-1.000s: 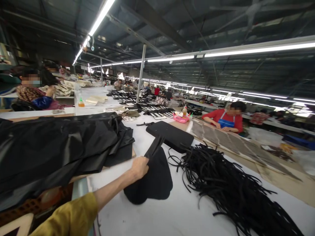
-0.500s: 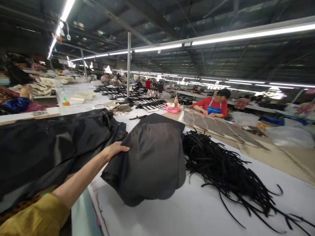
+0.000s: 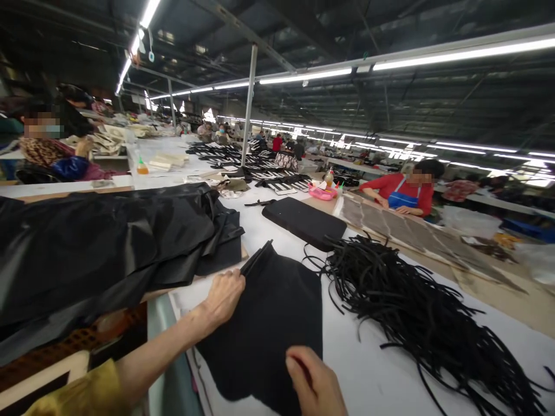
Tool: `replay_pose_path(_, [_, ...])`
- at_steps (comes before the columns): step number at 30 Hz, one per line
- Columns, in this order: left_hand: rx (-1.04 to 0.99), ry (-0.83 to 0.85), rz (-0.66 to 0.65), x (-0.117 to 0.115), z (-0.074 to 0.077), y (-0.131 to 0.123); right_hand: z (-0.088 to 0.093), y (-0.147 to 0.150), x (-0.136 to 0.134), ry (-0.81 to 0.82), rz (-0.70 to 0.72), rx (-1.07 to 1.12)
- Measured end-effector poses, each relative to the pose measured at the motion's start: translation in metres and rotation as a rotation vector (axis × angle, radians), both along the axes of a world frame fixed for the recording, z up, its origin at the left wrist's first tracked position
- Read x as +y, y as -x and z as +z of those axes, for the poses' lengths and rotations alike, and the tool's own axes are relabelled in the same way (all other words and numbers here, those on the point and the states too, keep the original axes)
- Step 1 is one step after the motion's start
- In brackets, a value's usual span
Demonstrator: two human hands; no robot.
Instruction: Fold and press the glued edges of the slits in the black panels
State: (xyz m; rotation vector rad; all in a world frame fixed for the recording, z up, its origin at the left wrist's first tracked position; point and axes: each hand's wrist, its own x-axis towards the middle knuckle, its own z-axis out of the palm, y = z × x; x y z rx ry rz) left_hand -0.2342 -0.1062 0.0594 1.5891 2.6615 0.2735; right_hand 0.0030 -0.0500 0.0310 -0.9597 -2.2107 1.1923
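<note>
My left hand (image 3: 226,292) is closed on the folded left edge of a black fabric piece (image 3: 269,312), which spreads over the white tabletop toward me. My right hand (image 3: 315,378) is at the lower right part of this piece, its thumb and forefinger curled close together. Whether cloth is pinched between them is hidden. Just beyond lies a flat stack of black cut pieces (image 3: 303,221) with rounded corners. A tangled heap of narrow black strips (image 3: 403,294) lies to the right of the fabric.
Black sheeting (image 3: 108,237) covers the left side. A co-worker in red (image 3: 401,193) sits behind grey-brown panels (image 3: 390,222) at right. A pink basket (image 3: 323,189) and a bottle of amber liquid (image 3: 142,167) stand farther back. A metal post (image 3: 249,107) rises beyond.
The fabric piece has come away from the stack and been drawn nearer, turning its dull face up. My left hand has moved right and down with it. My right hand has entered from below.
</note>
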Motion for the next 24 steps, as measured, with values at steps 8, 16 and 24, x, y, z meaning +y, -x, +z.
replay_pose_path(8, [-0.104,0.0,-0.149,0.0,-0.006,-0.032,-0.005,0.113,0.028,0.857,-0.075,0.331])
replay_pose_path(16, [-0.111,-0.383,-0.052,0.008,-0.021,-0.01,-0.036,0.12,0.038,0.705,-0.13,0.367])
replay_pose_path(24, [-0.255,-0.138,0.229,0.036,-0.053,0.033,-0.001,0.068,0.038,0.476,-0.116,0.31])
